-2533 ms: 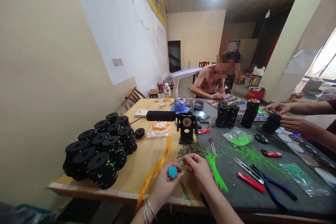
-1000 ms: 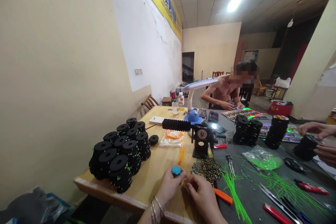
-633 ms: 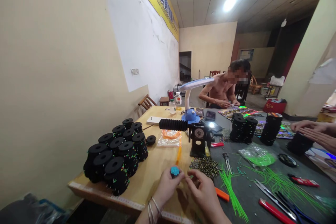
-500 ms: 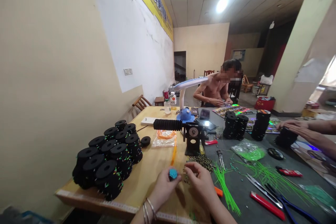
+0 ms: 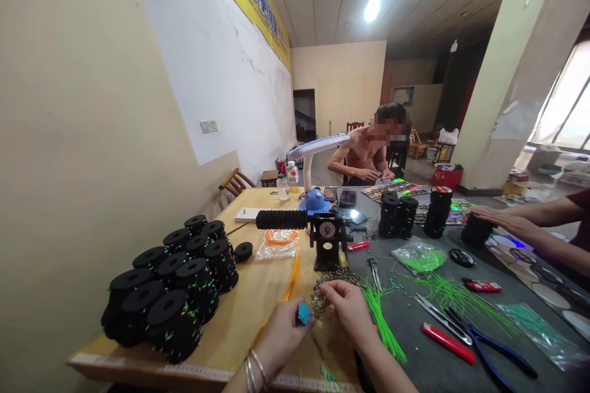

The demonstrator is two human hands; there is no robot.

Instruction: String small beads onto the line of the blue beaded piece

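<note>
Head camera looks forward, down the table (image 5: 249, 310), left hand (image 5: 282, 336) and right hand (image 5: 351, 310) closest.

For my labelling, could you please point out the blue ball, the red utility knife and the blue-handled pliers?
blue ball (image 5: 303, 313): head view, its textured top.
red utility knife (image 5: 449, 342): head view, middle of body.
blue-handled pliers (image 5: 507, 353): head view, upper handle.

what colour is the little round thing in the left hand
Bright turquoise blue: the round piece in the left hand, clearest in the head view.
</note>
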